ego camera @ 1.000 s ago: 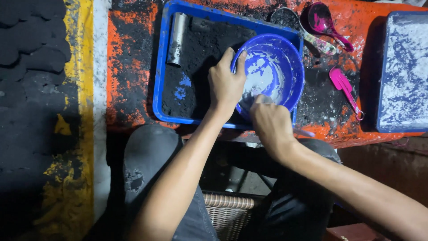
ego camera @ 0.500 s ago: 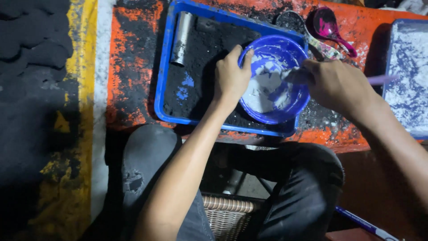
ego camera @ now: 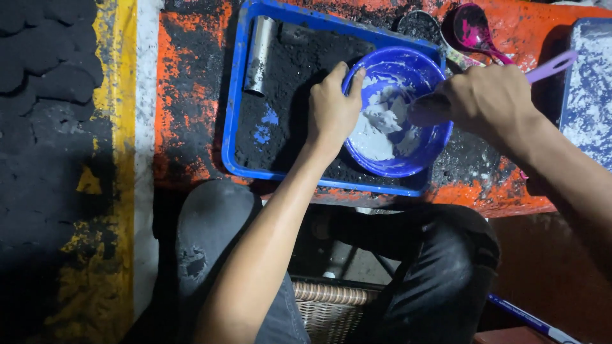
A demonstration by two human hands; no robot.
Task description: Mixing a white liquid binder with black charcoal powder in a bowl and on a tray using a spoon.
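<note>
the left hand [ego camera: 333,109] has its fingers [ego camera: 347,71] curled over the near-left rim of a round blue plastic bowl [ego camera: 399,112], thumb outside and fingertips hooked on the edge, pinning it down. the right hand [ego camera: 486,102] is closed tight around the handle of a pale purple plastic spoon [ego camera: 549,65]; the handle sticks out past the knuckles up and to the right, and its long axis slants down-left into the bowl, where the working end is hidden behind the fist and a lump of pale grey-white paste [ego camera: 381,123]. that paste sits just left of the right fingers and just right of the left ones, so both hands flank it, the right one closer to the wet mass. the paste looks thick and smeary, streaking the bowl's glossy inner wall. the bowl rests in the right half of a shallow rectangular blue plastic tray [ego camera: 237,89] filled with dull, grainy black powder; left of the bowl in the tray lies a short shiny metal tube [ego camera: 259,56]. the tray sits on a rough orange-painted bench [ego camera: 191,95] caked with black dust. up and right of the bowl lies a glossy magenta plastic spoon [ego camera: 472,30], and further right a flat blue tray dusted white [ego camera: 590,95].
</note>
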